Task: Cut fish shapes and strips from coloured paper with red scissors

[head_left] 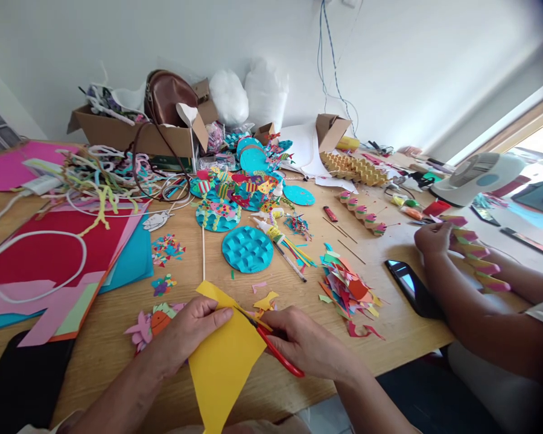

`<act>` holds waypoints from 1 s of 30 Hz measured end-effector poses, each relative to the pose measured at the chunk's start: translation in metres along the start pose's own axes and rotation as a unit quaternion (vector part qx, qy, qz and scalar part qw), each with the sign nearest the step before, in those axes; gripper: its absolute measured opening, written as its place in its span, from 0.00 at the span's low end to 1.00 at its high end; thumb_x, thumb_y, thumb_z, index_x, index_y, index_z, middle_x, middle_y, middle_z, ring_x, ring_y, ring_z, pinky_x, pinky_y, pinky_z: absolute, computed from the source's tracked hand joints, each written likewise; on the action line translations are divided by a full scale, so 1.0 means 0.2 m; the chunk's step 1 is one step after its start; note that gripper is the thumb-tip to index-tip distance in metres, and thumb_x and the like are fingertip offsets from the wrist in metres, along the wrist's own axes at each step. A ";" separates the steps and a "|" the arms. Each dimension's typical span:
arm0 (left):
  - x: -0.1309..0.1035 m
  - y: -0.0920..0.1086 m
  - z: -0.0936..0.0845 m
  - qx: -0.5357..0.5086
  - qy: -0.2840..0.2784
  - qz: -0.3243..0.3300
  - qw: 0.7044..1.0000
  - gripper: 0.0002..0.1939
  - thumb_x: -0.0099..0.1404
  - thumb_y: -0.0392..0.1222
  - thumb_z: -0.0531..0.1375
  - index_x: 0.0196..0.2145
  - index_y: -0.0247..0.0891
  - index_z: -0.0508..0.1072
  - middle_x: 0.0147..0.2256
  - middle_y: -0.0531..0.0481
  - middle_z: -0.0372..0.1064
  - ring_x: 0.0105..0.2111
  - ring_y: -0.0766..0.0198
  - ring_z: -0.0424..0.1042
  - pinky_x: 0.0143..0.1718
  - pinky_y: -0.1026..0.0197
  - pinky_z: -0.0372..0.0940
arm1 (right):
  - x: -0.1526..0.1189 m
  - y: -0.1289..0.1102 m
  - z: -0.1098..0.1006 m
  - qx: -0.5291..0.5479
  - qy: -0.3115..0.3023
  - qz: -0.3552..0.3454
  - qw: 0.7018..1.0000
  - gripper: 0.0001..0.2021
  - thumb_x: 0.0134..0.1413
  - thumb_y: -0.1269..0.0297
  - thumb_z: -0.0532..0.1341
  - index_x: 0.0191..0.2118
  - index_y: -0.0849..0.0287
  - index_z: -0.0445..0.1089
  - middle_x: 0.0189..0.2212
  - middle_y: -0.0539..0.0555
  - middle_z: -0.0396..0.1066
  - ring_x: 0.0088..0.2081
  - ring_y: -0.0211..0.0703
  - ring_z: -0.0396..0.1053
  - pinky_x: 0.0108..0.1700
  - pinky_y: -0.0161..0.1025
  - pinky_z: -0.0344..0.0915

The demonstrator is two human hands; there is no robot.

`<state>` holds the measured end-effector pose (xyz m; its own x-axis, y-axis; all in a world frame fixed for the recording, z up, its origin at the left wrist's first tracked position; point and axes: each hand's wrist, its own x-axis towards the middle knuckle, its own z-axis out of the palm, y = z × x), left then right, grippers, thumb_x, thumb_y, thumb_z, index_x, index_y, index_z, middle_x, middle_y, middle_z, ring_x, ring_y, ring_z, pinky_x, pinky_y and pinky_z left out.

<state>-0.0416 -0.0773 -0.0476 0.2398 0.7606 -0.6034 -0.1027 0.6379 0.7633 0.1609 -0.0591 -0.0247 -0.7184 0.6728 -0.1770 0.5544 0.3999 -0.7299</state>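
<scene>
My left hand [198, 328] pinches a yellow paper sheet [224, 367] near its upper left edge, thumb on top. Red-handled scissors [283, 357] are in my right hand [305, 342], their blades at the sheet's upper right edge. Small yellow offcuts [266, 301] lie just beyond the blades. Beyond the sheet rests a blue paper disc [247, 249] with raised curled strips. Near my left forearm are pink and orange paper cutouts [160, 322], partly hidden by that hand.
A heap of coloured scraps [350, 283] lies right of my hands, near a phone [411, 286]. At far right a co-worker's hand [433, 238] touches a pink and yellow zigzag strip [477, 256]. Coloured sheets [63, 241] and a white cable [79, 265] cover the left. A cardboard box [127, 135] stands behind.
</scene>
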 end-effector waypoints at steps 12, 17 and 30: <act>0.01 0.00 -0.01 0.006 -0.013 -0.009 1.000 0.14 0.48 0.50 0.64 0.25 0.34 0.74 0.21 0.52 0.73 0.20 0.66 0.69 0.22 0.67 0.59 | 0.00 0.02 0.01 0.011 0.000 0.015 1.000 0.10 0.56 0.69 0.51 0.26 0.62 0.63 0.19 0.45 0.57 0.22 0.30 0.53 0.23 0.28 0.49; -0.01 0.02 0.00 -0.001 -0.002 0.003 1.000 0.14 0.48 0.50 0.64 0.26 0.35 0.72 0.21 0.52 0.72 0.22 0.64 0.70 0.23 0.65 0.61 | 0.00 0.03 0.02 0.021 0.001 0.019 1.000 0.10 0.57 0.68 0.50 0.25 0.61 0.62 0.18 0.44 0.55 0.21 0.30 0.52 0.23 0.28 0.49; 0.01 -0.01 -0.01 -0.051 -0.007 0.017 0.999 0.12 0.49 0.47 0.64 0.29 0.37 0.75 0.23 0.53 0.75 0.24 0.63 0.72 0.25 0.65 0.64 | 0.01 -0.01 0.02 0.041 0.010 0.015 0.999 0.09 0.57 0.68 0.50 0.30 0.61 0.65 0.20 0.45 0.60 0.22 0.30 0.54 0.24 0.27 0.50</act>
<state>-0.0433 -0.0766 -0.0513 0.2486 0.7804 -0.5738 -0.2076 0.6215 0.7554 0.1570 -0.0609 -0.0267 -0.6926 0.6964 -0.1878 0.5391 0.3269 -0.7762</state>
